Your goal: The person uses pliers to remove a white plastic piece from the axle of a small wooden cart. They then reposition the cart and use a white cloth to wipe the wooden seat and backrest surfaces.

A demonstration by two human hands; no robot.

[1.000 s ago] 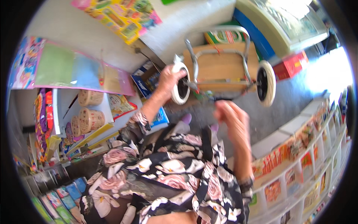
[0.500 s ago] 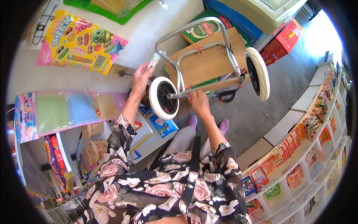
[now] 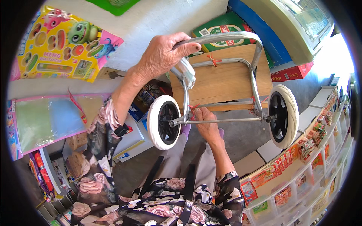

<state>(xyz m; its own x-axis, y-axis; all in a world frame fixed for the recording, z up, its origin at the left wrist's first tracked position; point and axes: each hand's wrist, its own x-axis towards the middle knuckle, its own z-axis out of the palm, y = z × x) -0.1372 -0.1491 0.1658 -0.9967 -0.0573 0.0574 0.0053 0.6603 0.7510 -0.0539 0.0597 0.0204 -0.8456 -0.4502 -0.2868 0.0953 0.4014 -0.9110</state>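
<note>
A small two-wheeled handcart of grey metal tube (image 3: 230, 35) is held up in front of me, tilted. A wooden board (image 3: 230, 81) lies in its frame, tied with red string (image 3: 214, 60). White-tyred wheels with black hubs, a left wheel (image 3: 152, 122) and a right wheel (image 3: 292, 120), sit at the ends of a bare axle (image 3: 226, 121). My left hand (image 3: 160, 54) wraps round the upper left corner of the tube, above a piece of clear plastic on the frame. Low on the frame, my right hand (image 3: 206, 122) closes beside another red tie near the axle; its fingertips are partly hidden.
Behind the cart are a green carton (image 3: 220, 28), a red box (image 3: 292, 72) and a pale chest with a glass top (image 3: 286, 30). Clear bins of small packets (image 3: 283, 196) curve along the right. Yellow toy packaging (image 3: 62, 45) hangs at left; grey floor (image 3: 241, 145) lies below.
My left hand has moved from beside the left wheel up onto the top tube. The cart has swung, its wheels now lower and its right wheel shifted rightward. My right hand stays low on the frame.
</note>
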